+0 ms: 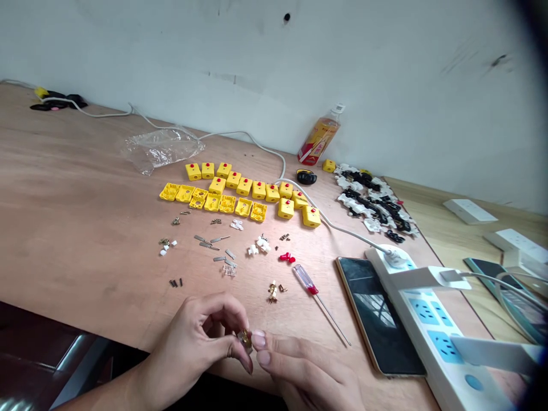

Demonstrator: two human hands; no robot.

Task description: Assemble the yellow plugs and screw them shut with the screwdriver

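Note:
At the table's front edge, my left hand [209, 334] pinches a small brass part [245, 341] between thumb and forefinger. My right hand [306, 365] meets it from the right, its fingertips closed at the part's edge; anything between them is hidden. Just beyond lie loose brass pieces [273, 291] and a screwdriver [322, 305] with a clear and red handle. Further off are red plastic pieces [287, 258], white plastic pieces [259, 246], flat metal strips [209, 242], clear plastic pieces [229, 270] and dark pins [175, 282].
Yellow housings with red buttons [244, 185] stand behind open yellow shells [213, 202]. A phone [377, 314] and a power strip [428, 319] lie at right. Behind are a bottle [319, 137], black and white parts [372, 200], a plastic bag [165, 147] and a cable [342, 228].

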